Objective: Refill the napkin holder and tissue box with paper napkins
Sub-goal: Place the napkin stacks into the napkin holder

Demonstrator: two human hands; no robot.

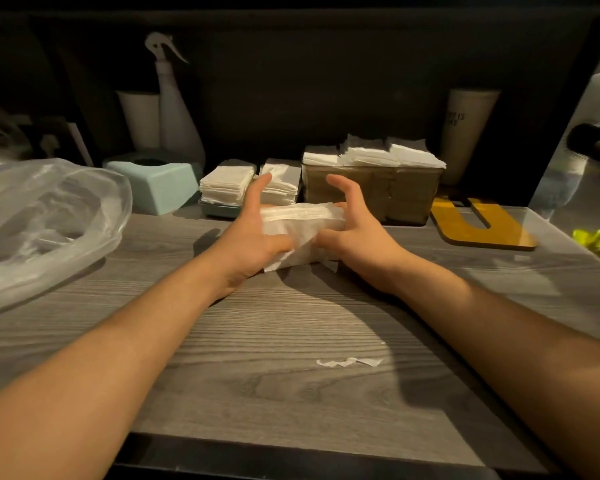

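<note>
A white stack of paper napkins [302, 230] stands on the grey wooden table between my two hands. My left hand [253, 233] grips its left end, thumb in front and index finger raised. My right hand [354, 230] grips the right end, its index finger lifted too. Behind them a low grey tray [219, 208] carries two napkin piles [226, 183]. To the right, a brown napkin holder box [409, 195] is topped with white napkins [374, 154]. A mint-green tissue box [156, 183] sits at the back left.
A large clear plastic bag [45, 216] lies on the table's left. A spray bottle [175, 109] and a white cup [141, 119] stand at the back left, a tall cup [466, 133] at the back right. A yellow board [482, 226] lies right. A torn paper scrap [350, 362] lies nearer me.
</note>
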